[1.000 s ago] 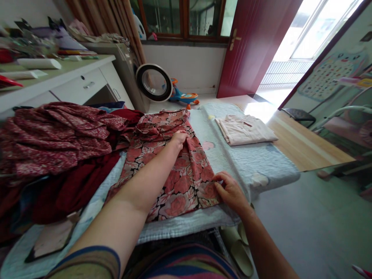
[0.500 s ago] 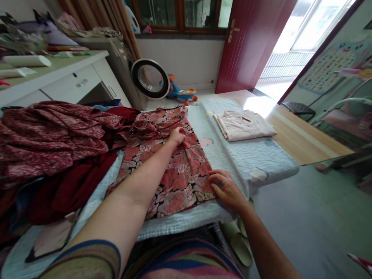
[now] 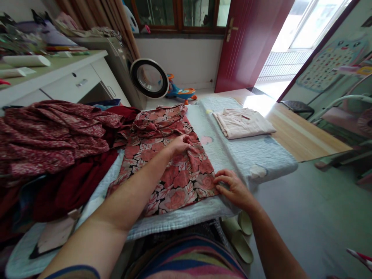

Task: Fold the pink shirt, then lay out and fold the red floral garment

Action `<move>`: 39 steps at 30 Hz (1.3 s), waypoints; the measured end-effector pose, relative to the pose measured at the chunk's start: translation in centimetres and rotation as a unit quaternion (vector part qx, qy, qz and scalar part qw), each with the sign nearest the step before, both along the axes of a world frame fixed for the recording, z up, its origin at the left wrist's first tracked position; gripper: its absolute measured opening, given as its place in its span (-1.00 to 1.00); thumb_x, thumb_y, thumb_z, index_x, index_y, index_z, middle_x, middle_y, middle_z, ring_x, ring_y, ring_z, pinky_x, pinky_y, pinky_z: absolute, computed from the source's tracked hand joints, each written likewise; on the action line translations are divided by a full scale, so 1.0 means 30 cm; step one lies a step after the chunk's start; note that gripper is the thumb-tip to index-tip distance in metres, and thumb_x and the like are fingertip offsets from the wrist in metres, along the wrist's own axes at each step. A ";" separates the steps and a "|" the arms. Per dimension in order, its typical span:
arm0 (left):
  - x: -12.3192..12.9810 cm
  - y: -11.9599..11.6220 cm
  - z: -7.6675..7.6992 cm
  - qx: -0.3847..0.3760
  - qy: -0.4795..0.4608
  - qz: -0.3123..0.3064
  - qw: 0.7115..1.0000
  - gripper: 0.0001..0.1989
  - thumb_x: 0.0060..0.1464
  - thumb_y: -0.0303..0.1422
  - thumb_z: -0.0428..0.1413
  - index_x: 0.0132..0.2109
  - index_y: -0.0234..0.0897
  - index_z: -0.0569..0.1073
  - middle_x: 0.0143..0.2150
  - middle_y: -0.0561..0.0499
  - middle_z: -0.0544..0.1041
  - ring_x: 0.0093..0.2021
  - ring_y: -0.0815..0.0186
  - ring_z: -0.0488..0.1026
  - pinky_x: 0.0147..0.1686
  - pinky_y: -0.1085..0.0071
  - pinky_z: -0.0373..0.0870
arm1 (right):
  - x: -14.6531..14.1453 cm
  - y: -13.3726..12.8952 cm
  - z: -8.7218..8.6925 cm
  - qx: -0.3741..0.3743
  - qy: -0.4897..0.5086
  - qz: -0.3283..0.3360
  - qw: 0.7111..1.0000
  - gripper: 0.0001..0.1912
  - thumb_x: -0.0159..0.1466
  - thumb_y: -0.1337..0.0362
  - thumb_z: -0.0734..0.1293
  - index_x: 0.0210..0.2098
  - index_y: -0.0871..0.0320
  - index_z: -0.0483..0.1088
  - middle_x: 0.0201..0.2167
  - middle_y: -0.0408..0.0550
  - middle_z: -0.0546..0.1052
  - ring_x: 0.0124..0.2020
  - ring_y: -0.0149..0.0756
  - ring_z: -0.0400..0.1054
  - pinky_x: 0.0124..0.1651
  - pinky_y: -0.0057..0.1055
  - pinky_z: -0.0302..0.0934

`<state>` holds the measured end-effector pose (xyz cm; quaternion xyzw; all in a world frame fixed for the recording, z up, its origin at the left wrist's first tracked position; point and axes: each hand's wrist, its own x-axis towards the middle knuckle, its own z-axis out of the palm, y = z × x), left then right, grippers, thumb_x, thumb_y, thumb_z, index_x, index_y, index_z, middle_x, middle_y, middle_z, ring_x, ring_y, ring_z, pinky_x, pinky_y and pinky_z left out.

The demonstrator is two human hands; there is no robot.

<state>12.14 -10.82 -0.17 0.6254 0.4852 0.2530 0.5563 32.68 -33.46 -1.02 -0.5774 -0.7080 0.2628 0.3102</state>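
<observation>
A red-and-pink floral garment [image 3: 177, 174] with black between its flowers lies spread on a pale blue quilted cover [image 3: 215, 151]. My left hand [image 3: 181, 144] reaches across its middle, fingers closed in a pinch on the cloth, which ridges up beside them. At the garment's near right edge, my right hand [image 3: 232, 188] pinches the border between thumb and fingers. The garment's far end is bunched in folds. Beyond my right hand, a folded cream shirt [image 3: 244, 124] rests on the cover.
A heap of red patterned clothes [image 3: 55, 135] lies at the left, with a phone-like flat object [image 3: 54, 236] in front of it. Behind stand a white desk [image 3: 78, 77] and a washing machine with its round door [image 3: 149, 78] swung out. Green slippers [image 3: 240, 236] lie on the floor below.
My left hand has moved slightly right and nearer to me, and the cloth fold shifted with it. My right hand has moved a little right along with the garment's edge.
</observation>
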 end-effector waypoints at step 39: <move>-0.014 -0.515 -0.048 -0.025 -0.023 -0.009 0.999 -0.39 -0.20 -0.54 0.19 0.08 -0.19 0.40 -0.04 -0.05 0.50 -0.20 0.29 0.47 -0.25 0.47 0.40 | -0.067 -0.009 -0.016 0.024 0.043 -0.025 0.998 -0.79 0.22 0.41 0.24 -0.24 0.09 0.48 -0.23 -0.08 0.51 -0.14 -0.27 0.39 0.00 -0.30 0.25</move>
